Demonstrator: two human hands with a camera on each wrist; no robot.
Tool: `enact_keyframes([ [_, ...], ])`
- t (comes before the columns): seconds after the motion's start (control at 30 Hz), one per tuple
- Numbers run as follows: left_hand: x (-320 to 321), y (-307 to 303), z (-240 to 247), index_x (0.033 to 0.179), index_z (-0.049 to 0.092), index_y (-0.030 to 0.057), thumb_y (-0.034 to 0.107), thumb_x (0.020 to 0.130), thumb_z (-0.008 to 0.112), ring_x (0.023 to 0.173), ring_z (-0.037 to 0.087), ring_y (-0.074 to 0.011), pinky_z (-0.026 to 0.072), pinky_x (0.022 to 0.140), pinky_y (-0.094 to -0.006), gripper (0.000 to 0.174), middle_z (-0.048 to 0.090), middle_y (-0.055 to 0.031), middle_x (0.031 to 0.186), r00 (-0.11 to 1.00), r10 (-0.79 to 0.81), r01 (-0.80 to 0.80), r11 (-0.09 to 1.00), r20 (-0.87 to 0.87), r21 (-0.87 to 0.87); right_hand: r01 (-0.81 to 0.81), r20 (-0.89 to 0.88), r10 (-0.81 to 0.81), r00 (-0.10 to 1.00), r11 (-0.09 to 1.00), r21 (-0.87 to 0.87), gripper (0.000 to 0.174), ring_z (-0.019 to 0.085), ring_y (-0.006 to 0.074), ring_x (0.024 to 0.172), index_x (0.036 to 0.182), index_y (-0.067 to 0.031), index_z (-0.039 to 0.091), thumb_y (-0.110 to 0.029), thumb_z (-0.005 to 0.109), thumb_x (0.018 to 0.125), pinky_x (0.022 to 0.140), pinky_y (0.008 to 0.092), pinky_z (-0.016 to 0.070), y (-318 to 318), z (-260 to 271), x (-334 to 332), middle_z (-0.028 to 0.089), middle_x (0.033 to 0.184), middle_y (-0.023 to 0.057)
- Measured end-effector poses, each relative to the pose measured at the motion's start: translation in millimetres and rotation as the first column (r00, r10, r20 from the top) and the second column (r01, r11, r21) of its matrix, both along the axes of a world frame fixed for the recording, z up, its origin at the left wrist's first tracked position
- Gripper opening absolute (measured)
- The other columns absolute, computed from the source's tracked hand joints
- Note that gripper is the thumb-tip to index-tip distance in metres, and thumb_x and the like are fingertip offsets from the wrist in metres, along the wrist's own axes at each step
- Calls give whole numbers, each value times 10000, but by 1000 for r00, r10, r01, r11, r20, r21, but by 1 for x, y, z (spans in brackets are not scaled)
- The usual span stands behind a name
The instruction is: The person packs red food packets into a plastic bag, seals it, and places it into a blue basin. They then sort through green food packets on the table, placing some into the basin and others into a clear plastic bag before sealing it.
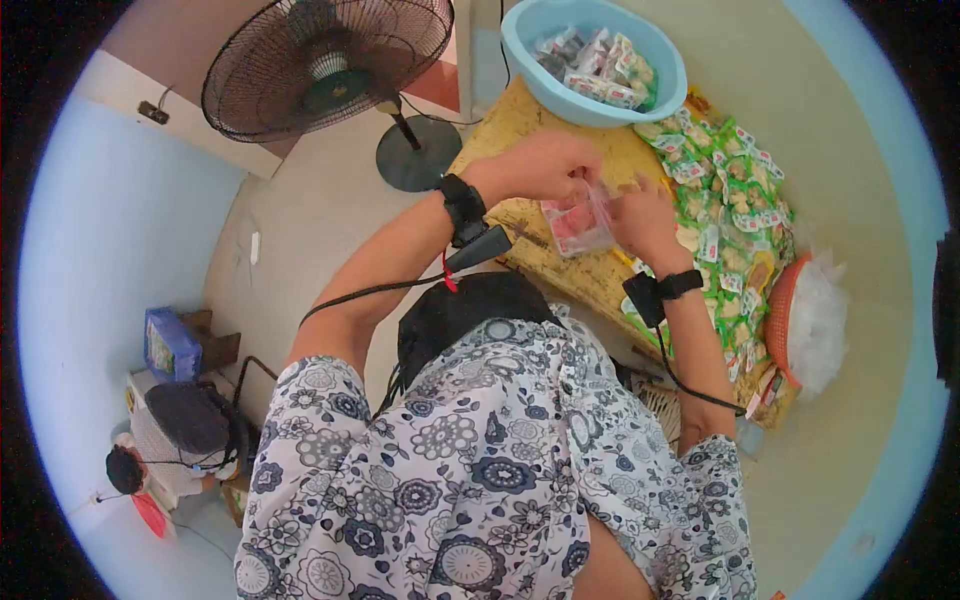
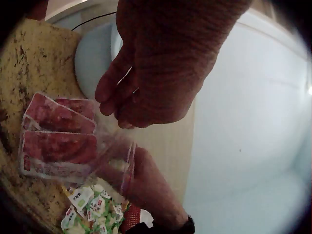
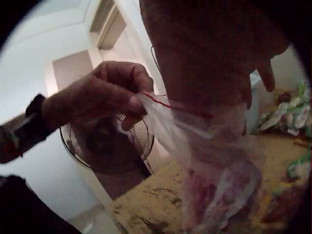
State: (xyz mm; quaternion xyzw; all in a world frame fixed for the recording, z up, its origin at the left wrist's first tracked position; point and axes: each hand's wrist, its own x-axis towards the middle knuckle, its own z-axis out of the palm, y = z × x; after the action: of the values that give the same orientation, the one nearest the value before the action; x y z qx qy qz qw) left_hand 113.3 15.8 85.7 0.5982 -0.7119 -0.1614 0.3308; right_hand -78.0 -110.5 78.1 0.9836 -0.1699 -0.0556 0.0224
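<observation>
A clear zip bag (image 1: 585, 222) with a red line along its mouth hangs between the two hands, over the near edge of the worn yellow table (image 1: 520, 130). Several flat red packets (image 2: 58, 146) lie inside it. My left hand (image 1: 545, 165) pinches one corner of the mouth, fingertips curled in the right wrist view. At the opposite side, my right hand (image 1: 645, 222) grips the bag by its mouth. Clear film overlaps its fingers (image 2: 109, 170) in the left wrist view, so their tips are partly hidden.
A pile of green-and-white packets (image 1: 735, 215) covers the table's right side. Behind stands a blue basin (image 1: 520, 45) holding wrapped packs. A red basket (image 1: 785, 320) with clear plastic bags is at the right. A standing fan (image 1: 330, 70) and a seated person (image 1: 190, 430) are left.
</observation>
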Motion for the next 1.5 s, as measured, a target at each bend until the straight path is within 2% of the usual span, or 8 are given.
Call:
enact_keyframes([
  [0.13, -4, -2, -6, 900, 663, 63, 184, 773, 652, 752, 621, -331, 491, 659, -417, 176, 635, -131, 802, 1000, 13, -13, 998, -1, -61, -200, 153, 207, 966, 978, -57, 342, 590, 367, 1113, 861, -61, 719, -361, 559, 900, 886, 504, 486, 0, -9, -7, 673, 1048, 203],
  [0.23, -5, -5, -5, 918, 663, 69, 214, 771, 670, 758, 623, -298, 490, 666, -390, 206, 632, -119, 821, 1000, 1, -3, 997, -31, -73, 54, -168, -33, 985, 992, 118, 278, 662, 384, 886, 841, -53, 705, -283, 557, 889, 755, 486, 527, 1, 4, 3, 689, 867, 193],
  [0.33, -4, -5, -2, 992, 654, 82, 238, 770, 699, 805, 620, -243, 485, 691, -356, 274, 617, -96, 952, 993, -10, 10, 1000, -114, -1, -115, -14, 122, 992, 964, 241, 171, 624, 422, 760, 861, -31, 666, -191, 618, 821, 675, 486, 504, -2, 7, -1, 661, 837, 208],
  [0.6, 19, 6, -33, 1262, 545, 95, 233, 730, 761, 1174, 522, -233, 471, 930, -375, 590, 465, -76, 1347, 963, 66, -94, 991, -260, -95, -230, 216, 163, 963, 912, 338, 135, 619, 401, 797, 904, -60, 666, -150, 597, 831, 688, 476, 497, -1, -6, -3, 654, 861, 200],
  [0.7, 23, 9, -47, 1371, 401, 78, 160, 672, 789, 1164, 541, -259, 439, 981, -358, 804, 523, -102, 1286, 844, 89, -147, 987, -528, -68, -258, 194, 204, 960, 912, 318, 156, 617, 387, 834, 955, -66, 666, -124, 594, 829, 710, 461, 502, 3, -2, 0, 657, 917, 185],
  [0.8, 37, 6, -77, 1449, 307, 102, 257, 700, 814, 1327, 427, -240, 374, 1088, -399, 918, 400, -87, 1458, 908, 83, -42, 993, -410, 108, -345, 268, 267, 926, 885, 313, 174, 619, 380, 873, 953, -50, 665, -133, 576, 829, 759, 461, 509, 7, -2, 6, 651, 949, 182],
  [1.13, 12, -22, -153, 1181, 568, 75, 183, 736, 787, 943, 593, -176, 490, 853, -351, 508, 621, -58, 1096, 888, 111, -25, 981, -446, 194, -260, 214, 256, 943, 965, -9, 165, 510, 325, 1210, 914, -72, 725, -146, 668, 778, 909, 458, 466, 1, -3, -6, 600, 1238, 125],
  [1.5, 5, 5, -120, 1091, 618, 54, 117, 731, 764, 861, 538, -117, 453, 789, -283, 393, 591, -6, 922, 660, 154, 69, 962, -735, 264, -16, -9, 16, 1000, 999, -51, 201, 506, 331, 1216, 895, -127, 743, -286, 674, 793, 957, 475, 428, 15, 7, -6, 647, 1109, 122],
])
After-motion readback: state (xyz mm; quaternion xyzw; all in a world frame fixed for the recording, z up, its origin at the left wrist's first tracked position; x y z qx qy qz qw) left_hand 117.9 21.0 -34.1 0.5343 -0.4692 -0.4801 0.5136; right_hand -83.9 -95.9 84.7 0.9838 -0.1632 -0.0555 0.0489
